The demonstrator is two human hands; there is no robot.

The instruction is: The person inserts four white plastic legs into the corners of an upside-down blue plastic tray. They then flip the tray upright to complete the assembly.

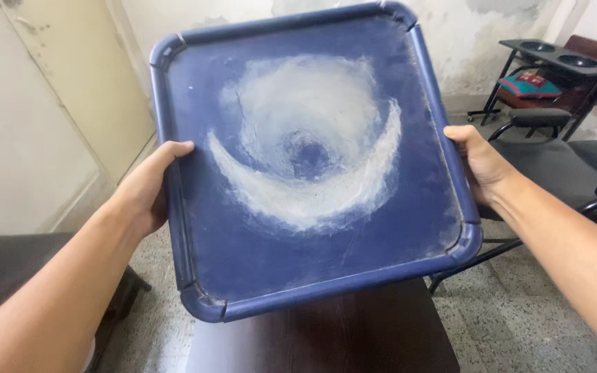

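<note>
Both forearms reach in from the lower corners. Left hand [148,188] grips the left rim of a square dark-blue plastic tray [243,255], right hand [478,162] grips the right rim; the tray is held tilted up facing the camera (whitish swirled residue across its middle), above a dark wooden desk [354,331]. Black chair [568,166] stands behind, right.

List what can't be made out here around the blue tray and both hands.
- Left hand fingers: behind the blue tray, head view; only the thumb shows.
- Right hand fingers: likewise behind the tray's rim.
- Tray's far side: faces away from the camera.
- Dark table: cut off by the bottom edge, partly covered by the tray.
- Cushion on the black stand: too small for detail.
</note>
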